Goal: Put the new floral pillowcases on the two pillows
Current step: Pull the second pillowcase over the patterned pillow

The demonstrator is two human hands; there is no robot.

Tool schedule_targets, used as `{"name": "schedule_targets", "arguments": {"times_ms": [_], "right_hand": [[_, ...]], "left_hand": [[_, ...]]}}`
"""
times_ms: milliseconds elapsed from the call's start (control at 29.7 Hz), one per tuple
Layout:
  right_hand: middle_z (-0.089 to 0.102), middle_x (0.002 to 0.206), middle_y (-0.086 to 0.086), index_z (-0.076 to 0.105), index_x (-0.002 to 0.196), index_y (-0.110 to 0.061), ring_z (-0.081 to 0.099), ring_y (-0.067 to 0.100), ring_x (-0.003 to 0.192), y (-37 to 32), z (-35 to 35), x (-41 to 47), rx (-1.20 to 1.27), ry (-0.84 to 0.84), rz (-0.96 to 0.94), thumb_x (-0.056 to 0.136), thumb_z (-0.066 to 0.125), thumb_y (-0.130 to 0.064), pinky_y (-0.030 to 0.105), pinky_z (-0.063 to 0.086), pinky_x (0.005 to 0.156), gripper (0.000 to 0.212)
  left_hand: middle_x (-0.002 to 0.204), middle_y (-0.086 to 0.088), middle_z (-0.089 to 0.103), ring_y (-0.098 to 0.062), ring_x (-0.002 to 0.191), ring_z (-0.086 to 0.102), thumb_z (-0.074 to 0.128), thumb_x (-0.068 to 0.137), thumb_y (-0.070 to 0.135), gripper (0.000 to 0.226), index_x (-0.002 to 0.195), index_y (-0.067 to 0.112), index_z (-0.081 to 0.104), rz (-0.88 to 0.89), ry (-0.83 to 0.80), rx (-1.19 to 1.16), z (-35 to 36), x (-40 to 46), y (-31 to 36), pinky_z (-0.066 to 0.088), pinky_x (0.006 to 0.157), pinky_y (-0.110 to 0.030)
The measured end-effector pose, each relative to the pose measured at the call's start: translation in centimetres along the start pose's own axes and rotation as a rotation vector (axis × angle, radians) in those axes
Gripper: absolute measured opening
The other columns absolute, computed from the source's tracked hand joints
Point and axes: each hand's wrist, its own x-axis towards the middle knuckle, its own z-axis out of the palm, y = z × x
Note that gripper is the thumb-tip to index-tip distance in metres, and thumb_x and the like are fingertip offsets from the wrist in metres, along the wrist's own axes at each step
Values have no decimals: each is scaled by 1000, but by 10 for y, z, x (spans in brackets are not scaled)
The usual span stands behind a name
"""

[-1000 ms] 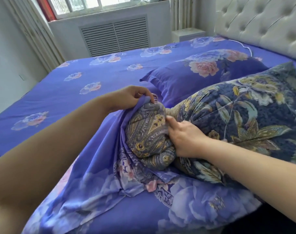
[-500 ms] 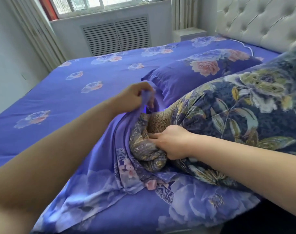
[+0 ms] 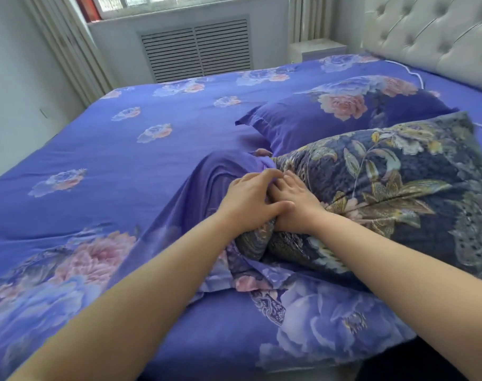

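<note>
no legible writing; hands (image 3: 270, 202) gripping pillowcase (image 3: 207, 193).

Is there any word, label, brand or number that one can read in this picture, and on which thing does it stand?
None: no readable text shows anywhere.
The purple pillowcase, the dark pillow and the bed sheet bear only flower patterns.

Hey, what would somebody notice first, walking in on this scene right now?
Two bare hands, left hand and right hand, meet mid-frame where a purple floral pillowcase is bunched over one end of a dark paisley pillow. Behind them lies a pillow already in a purple floral case, near the tufted headboard.
</note>
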Motion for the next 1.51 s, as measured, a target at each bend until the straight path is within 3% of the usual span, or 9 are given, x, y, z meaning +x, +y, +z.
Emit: {"name": "schedule_targets", "arguments": {"times_ms": [235, 336, 504, 639, 874, 975, 1177, 1345, 1513], "right_hand": [[7, 159, 0, 0, 150, -34, 10, 19, 145, -6, 1, -2, 71, -37, 82, 72, 59, -55, 45, 2, 118, 100], [13, 158, -6, 8, 147, -44, 12, 16, 144, -14, -2, -6, 29, -91, 4, 74, 58, -56, 43, -1, 118, 89], [35, 150, -3, 43, 138, -35, 23, 17, 141, -25, -5, -10, 67, -129, -87, 76, 58, -44, 37, 5, 118, 64], [49, 137, 18, 50, 129, 1, 43, 26, 129, -20, -18, -26, 488, -300, 207, 68, 46, -40, 27, 29, 104, 74], [64, 122, 3, 52, 131, -6, 59, 13, 112, 8, -26, -14, 1675, -198, 296, 90, 43, -2, 25, 47, 97, 42], [64, 123, 3, 57, 120, -18, 61, 12, 110, -2, -27, -8, 1505, -164, 272, 94, 54, -30, 33, 48, 99, 29], [66, 83, 5, 61, 96, -7, 61, 13, 76, -9, -21, 4, 1467, 347, 644, 85, 61, 2, 23, 52, 73, 15], [69, 63, 2, 62, 86, -4, 65, 11, 61, -15, -17, -6, 1788, 316, 756, 89, 57, 0, 22, 54, 61, 7], [67, 55, -4, 62, 77, -8, 61, 9, 53, -33, -15, -29, 1713, 289, 821, 87, 62, -6, 21, 50, 53, 11]], "left_hand": [[130, -8, 39, -31, 118, 39, 54, 89, 34, 53, 136, 18, 33, -326, 127, 254, 15, -14, -17, 43, 86, -44], [117, -13, 51, -34, 108, 51, 51, 91, 30, 34, 118, 11, 44, -452, 79, 373, 9, -19, -39, 42, 71, -42], [98, -17, 67, -36, 96, 59, 48, 94, 25, 19, 93, 9, 57, -346, 275, -160, -11, 10, 5, 38, 71, -36], [101, -22, 65, -38, 95, 58, 44, 97, 26, 22, 100, 6, 52, -229, 19, -177, 32, -5, 52, 36, 71, -38], [78, -13, 56, -38, 78, 54, 53, 87, 23, 18, 86, 11, 40, -416, 25, -284, 30, -55, 2, 39, 65, -40], [80, -12, 55, -37, 78, 53, 50, 90, 22, 16, 89, 14, 37, -272, -104, -289, 35, -68, 23, 39, 64, -40], [100, 7, 66, -18, 94, 61, 56, 89, 32, 28, 115, 22, 51, -69, -156, -221, 49, -88, 26, 49, 78, -34], [123, -1, 55, -21, 113, 48, 60, 84, 40, 43, 121, 18, 55, -56, 360, 25, 55, -123, -26, 38, 100, -35], [145, -12, 39, -29, 130, 38, 49, 77, 62, 82, 143, 18, 32, -169, 179, 217, 58, -144, -89, 35, 106, -41]]}}
